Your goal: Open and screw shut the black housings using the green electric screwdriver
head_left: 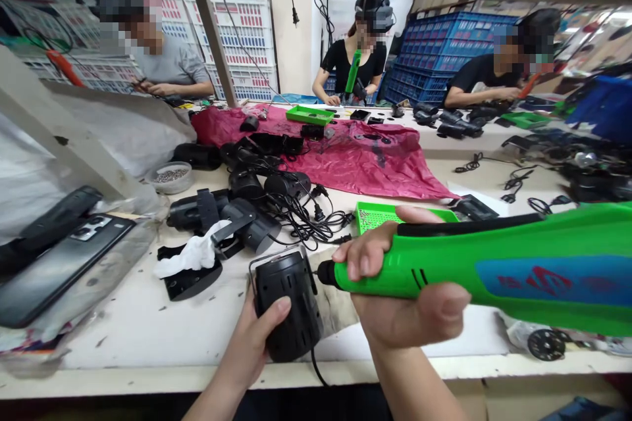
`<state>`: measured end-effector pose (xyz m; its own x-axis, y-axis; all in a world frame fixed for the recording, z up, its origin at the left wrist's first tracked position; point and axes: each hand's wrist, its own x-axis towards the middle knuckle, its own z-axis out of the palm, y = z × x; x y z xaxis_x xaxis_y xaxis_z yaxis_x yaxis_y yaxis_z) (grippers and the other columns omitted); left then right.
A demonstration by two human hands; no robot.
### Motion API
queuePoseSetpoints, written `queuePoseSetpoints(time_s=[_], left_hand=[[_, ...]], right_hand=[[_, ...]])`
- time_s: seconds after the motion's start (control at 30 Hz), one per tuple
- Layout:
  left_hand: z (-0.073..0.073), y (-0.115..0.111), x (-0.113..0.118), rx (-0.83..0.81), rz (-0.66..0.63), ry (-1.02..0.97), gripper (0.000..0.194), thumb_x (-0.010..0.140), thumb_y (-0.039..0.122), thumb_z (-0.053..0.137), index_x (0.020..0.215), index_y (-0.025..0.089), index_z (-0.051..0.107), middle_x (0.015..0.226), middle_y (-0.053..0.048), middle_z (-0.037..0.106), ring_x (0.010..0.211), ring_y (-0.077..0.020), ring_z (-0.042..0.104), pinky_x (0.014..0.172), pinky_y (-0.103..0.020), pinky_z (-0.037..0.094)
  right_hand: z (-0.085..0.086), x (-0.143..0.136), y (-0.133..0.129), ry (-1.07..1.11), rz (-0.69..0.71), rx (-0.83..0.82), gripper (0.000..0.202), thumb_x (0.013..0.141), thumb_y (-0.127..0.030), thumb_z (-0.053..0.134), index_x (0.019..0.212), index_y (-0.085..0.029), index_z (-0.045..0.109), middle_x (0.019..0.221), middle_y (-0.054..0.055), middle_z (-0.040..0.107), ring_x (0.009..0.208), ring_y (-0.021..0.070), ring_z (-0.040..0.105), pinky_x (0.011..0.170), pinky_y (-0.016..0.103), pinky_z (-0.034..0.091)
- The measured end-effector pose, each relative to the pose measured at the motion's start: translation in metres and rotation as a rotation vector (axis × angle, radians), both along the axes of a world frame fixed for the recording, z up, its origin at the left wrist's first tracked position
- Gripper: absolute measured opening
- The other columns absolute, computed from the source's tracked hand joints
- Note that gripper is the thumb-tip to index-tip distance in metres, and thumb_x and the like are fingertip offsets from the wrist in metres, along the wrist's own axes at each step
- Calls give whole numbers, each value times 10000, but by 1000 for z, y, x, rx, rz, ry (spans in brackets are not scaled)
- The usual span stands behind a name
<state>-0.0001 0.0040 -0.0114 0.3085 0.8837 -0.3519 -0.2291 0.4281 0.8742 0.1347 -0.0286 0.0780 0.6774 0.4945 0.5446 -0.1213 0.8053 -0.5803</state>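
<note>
My left hand [264,335] is closed around a black cylindrical lamp housing [289,306] with slots in its side and a bracket at its top, held just above the bench. A cord hangs from its lower end. In my right hand [399,296] is a green electric screwdriver [444,270] with a blue label, lying nearly level. Its black nose points left, and the bit meets the bracket side of the housing; whether a screw sits there I cannot make out. Left of the housing lies a curved black part [190,276] with a crumpled white cloth [195,253] on it.
Several black housings with tangled cords [306,217] lie behind my hands. A tub of screws [170,176] and a phone [69,263] are at left. A green tray [378,214] stands behind the screwdriver, near pink plastic sheeting [345,158]. Several people work across the bench.
</note>
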Motion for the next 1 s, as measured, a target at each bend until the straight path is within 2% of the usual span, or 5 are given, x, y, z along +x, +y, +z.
queuePoseSetpoints(time_s=[0.23, 0.37, 0.7, 0.9, 1.0], left_hand=[[-1, 0, 2, 0, 9, -7, 724, 594, 419, 820, 1225, 196, 545, 1114, -96, 692, 1113, -323, 605, 918, -387, 502], [0, 0, 2, -14, 14, -9, 734, 592, 416, 824, 1231, 200, 535, 1134, -93, 688, 1111, -315, 607, 920, -381, 501], [0, 2, -1, -83, 6, -45, 787, 595, 411, 827, 1290, 218, 512, 1090, -90, 708, 1034, -313, 652, 834, -398, 554], [4, 14, 1, -306, 62, -131, 456, 724, 411, 745, 1113, 202, 632, 990, -88, 729, 1007, -285, 670, 829, -388, 559], [7, 15, 5, -317, 79, -180, 421, 731, 419, 746, 1082, 210, 642, 1051, -93, 718, 1027, -282, 656, 817, -385, 553]], right_hand=[[-17, -2, 15, -44, 136, 2, 334, 765, -493, 677, 984, -258, 586, 606, -75, 543, 495, 102, 511, 583, 284, 523], [-20, -3, 19, -31, 139, 23, 322, 776, -481, 672, 990, -261, 576, 614, -79, 541, 504, 95, 515, 590, 271, 522], [-1, 5, 6, 4, -36, -47, 368, 740, -564, 655, 916, -245, 612, 557, -78, 528, 439, 104, 478, 516, 285, 495], [-16, 27, -1, -149, -166, -290, 285, 763, -425, 673, 939, -207, 623, 597, -57, 561, 515, 130, 528, 606, 331, 491], [-28, 33, -14, -265, -323, -491, 340, 769, -396, 687, 1061, -248, 596, 882, 13, 629, 796, 205, 605, 755, 378, 459]])
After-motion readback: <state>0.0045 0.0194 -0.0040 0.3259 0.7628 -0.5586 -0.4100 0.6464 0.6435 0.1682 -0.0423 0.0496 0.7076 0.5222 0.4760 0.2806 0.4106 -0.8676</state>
